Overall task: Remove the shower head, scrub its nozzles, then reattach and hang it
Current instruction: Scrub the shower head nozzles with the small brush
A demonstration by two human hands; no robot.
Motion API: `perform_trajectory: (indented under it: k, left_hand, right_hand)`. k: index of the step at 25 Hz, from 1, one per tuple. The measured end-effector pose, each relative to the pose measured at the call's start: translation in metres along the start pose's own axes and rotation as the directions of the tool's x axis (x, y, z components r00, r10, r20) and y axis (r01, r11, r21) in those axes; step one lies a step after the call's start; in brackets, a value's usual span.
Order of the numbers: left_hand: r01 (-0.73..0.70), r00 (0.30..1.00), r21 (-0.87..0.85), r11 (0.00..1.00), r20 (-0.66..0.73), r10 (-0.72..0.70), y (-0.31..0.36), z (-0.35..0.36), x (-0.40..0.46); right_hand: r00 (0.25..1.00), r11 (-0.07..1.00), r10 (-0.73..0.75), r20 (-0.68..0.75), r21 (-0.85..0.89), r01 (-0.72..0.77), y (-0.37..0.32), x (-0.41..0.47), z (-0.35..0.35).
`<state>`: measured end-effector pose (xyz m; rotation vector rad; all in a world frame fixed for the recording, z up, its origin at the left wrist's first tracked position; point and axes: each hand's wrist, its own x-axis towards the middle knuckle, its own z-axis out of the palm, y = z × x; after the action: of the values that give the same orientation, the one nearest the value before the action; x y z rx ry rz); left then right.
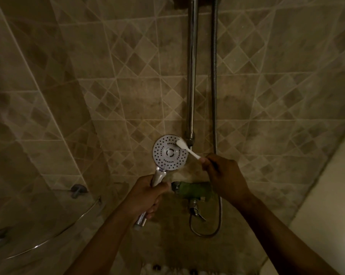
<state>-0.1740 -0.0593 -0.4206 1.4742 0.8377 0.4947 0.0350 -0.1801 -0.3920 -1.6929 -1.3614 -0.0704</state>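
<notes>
Against beige tiles (128,96), left hand (145,192) grips chrome shower head (170,152), right hand (220,171) pinches white toothbrush (187,149).

The shower head (170,152) is a round chrome-rimmed disc with a pale face dotted with rings of dark nozzles around a central hub, detached from the hose and tilted face-up toward the camera, its chrome handle slanting down to the left. A white toothbrush (188,150) lies across the disc's upper right edge, its bristled head resting on the outer nozzles and its handle running down to the right.
</notes>
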Motion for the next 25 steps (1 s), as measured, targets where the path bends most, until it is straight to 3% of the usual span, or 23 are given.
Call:
perform_trajectory:
  k: [3, 7, 11, 16, 22, 25]
  left_hand:
    - [-0.015, 1.000, 0.033, 0.999, -0.025, 0.015, 0.002, 0.004, 0.001]
    - [-0.022, 1.000, 0.058, 0.998, -0.017, 0.023, 0.001, 0.008, 0.002]
    - [-0.022, 0.999, 0.057, 0.998, -0.023, 0.024, 0.000, 0.009, 0.003]
    - [-0.036, 0.999, 0.060, 0.998, -0.029, 0.037, -0.003, 0.008, 0.002]
    - [-0.058, 0.998, 0.089, 0.994, -0.028, 0.060, -0.002, 0.009, -0.001]
    - [-0.069, 0.996, 0.118, 0.991, -0.049, 0.075, -0.001, 0.010, -0.003]
  right_hand:
    - [0.997, 0.998, -0.057, 0.058, -0.018, 0.059, -0.006, -0.009, 0.005]
    - [0.999, 1.000, 0.028, -0.035, 0.004, -0.028, -0.004, 0.000, 0.000]
    - [0.999, 0.999, -0.032, 0.029, -0.033, 0.033, -0.008, -0.004, 0.005]
    - [1.000, 1.000, -0.002, -0.002, 0.011, 0.002, -0.006, -0.003, 0.002]
    - [1.000, 0.999, -0.001, -0.012, -0.050, 0.000, -0.004, -0.001, 0.004]
    - [0.994, 0.995, -0.080, 0.076, -0.051, 0.084, -0.008, -0.007, 0.008]
